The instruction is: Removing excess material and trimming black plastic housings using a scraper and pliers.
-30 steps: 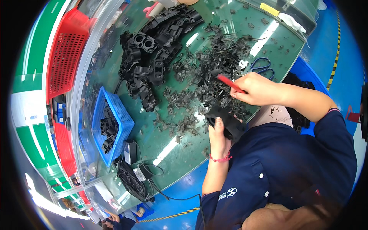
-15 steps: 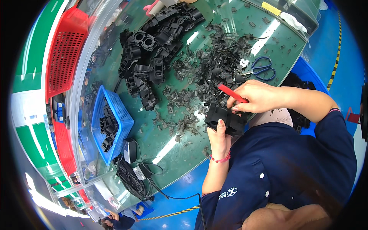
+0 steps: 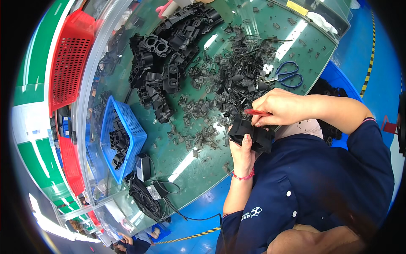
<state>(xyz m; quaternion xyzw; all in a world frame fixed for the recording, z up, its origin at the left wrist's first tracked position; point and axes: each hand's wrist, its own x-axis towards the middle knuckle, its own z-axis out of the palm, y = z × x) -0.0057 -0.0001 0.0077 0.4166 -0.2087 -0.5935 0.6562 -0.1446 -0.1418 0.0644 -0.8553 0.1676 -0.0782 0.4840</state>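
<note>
A black molded plastic part (image 3: 263,142) with openings rests in my left hand (image 3: 243,153), thumb pressed on its near side. A red beaded bracelet is round that wrist. My right hand (image 3: 277,108) grips a slim red-handled tool (image 3: 257,112) just above the part; the tool's working tip cannot be made out. Beyond both hands lies a heap of black plastic scraps (image 3: 243,70) on the green tabletop (image 3: 182,139). A pair of scissors (image 3: 288,76) with dark blue handles lies right of the heap.
Several similar black parts (image 3: 169,55) are piled at the back. A blue basket (image 3: 137,131) holding black parts stands at left, near a cable and power adapter (image 3: 154,191). Red baskets (image 3: 72,59) are beyond the clear partition. A blue bin (image 3: 338,80) stands right of the table.
The red tool has swung from a slant to nearly level as my right hand turned. The black part has shifted and tilted slightly in my left hand.
</note>
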